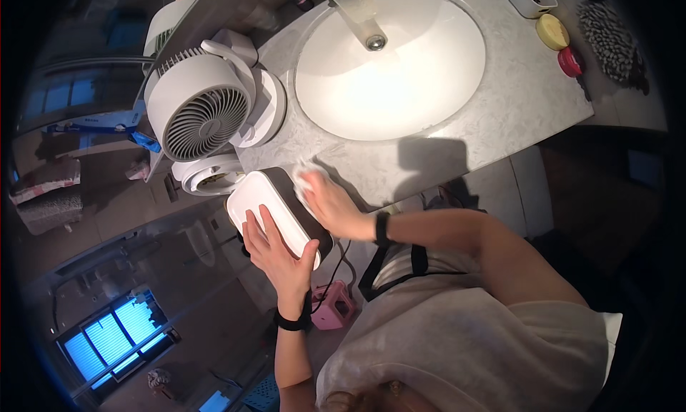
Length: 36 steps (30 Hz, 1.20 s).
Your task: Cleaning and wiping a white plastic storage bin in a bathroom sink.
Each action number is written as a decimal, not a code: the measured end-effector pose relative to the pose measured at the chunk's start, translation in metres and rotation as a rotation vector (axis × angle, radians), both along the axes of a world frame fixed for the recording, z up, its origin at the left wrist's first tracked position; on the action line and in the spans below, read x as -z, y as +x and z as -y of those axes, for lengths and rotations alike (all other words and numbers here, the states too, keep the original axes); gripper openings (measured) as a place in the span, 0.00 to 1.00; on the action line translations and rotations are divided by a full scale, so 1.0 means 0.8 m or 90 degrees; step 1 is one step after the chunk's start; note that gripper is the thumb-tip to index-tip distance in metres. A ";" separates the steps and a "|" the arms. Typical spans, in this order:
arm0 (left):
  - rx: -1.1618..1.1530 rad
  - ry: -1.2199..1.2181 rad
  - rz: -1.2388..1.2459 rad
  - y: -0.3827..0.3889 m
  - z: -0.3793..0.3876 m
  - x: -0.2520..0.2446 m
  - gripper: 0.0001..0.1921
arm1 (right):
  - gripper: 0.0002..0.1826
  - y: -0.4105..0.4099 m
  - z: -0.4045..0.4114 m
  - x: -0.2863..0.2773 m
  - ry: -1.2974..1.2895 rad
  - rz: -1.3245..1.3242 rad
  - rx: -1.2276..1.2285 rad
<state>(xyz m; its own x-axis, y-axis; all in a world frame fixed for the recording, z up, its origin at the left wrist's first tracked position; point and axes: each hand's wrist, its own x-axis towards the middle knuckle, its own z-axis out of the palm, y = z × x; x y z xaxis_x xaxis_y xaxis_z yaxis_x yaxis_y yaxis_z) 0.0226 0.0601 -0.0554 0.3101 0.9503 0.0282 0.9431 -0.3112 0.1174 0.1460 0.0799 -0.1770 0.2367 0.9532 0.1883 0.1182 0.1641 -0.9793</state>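
My left hand (278, 256) lies spread over the white top of a rounded box (256, 189), its thumb hooked at the near edge. The box has a dark grey-brown side and is tilted at the left end of the counter. In my right hand (335, 208) is a white cloth or tissue (306, 179), blurred, held against or close to that dark side. Close beyond the box stands a white desk fan (201, 106) with a grey spiral grille. A round white base or ring-shaped part (209, 175) sits between the fan and the box.
An oval white sink (391, 90) with a faucet (364, 26) is set into the marbled countertop (514, 106). A yellow round container (552, 31) and a red item (569, 62) lie at the right end. Below is a pink plastic stool (333, 305), with a cord near it.
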 end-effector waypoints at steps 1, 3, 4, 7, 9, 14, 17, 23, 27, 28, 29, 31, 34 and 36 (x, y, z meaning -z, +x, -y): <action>-0.013 -0.003 0.000 -0.002 0.001 0.000 0.55 | 0.16 -0.001 0.025 0.003 -0.015 0.002 -0.017; -0.013 -0.002 -0.005 0.000 0.003 -0.004 0.55 | 0.16 0.009 0.053 0.004 -0.040 -0.003 -0.050; -0.008 0.001 -0.008 0.002 0.002 -0.004 0.56 | 0.16 0.013 0.059 0.005 -0.063 -0.008 -0.079; 0.003 0.001 -0.011 0.006 -0.001 -0.007 0.56 | 0.14 0.008 0.015 0.018 -0.160 -0.040 -0.043; 0.007 0.003 -0.013 0.013 -0.002 -0.005 0.54 | 0.12 0.011 -0.023 0.027 -0.228 -0.023 -0.009; -0.011 0.011 0.008 -0.001 -0.001 -0.004 0.51 | 0.13 0.004 -0.046 -0.024 -0.092 -0.034 -0.042; 0.003 0.010 0.012 -0.004 0.000 -0.006 0.51 | 0.13 0.007 -0.049 -0.034 0.049 -0.043 -0.027; 0.003 -0.027 0.019 0.002 -0.006 -0.015 0.55 | 0.12 0.019 -0.043 0.043 -0.149 0.259 -0.088; -0.202 -0.139 -0.087 0.020 -0.005 -0.028 0.54 | 0.12 0.035 -0.049 0.043 -0.168 0.391 -0.165; -0.224 -0.154 -0.070 0.020 -0.005 -0.027 0.52 | 0.12 0.034 -0.047 0.045 -0.160 0.398 -0.146; -0.227 -0.150 -0.069 0.027 -0.004 -0.029 0.52 | 0.12 0.032 -0.045 0.045 -0.150 0.403 -0.128; -0.262 -0.163 0.020 0.041 -0.001 -0.034 0.53 | 0.12 0.036 -0.056 0.052 -0.160 0.354 -0.127; -0.259 -0.162 0.083 0.008 -0.008 -0.037 0.49 | 0.11 0.084 -0.071 0.027 -0.338 -0.124 -0.076; -0.241 -0.146 0.184 -0.040 -0.007 -0.021 0.46 | 0.13 0.080 -0.081 0.053 -0.190 -0.159 0.017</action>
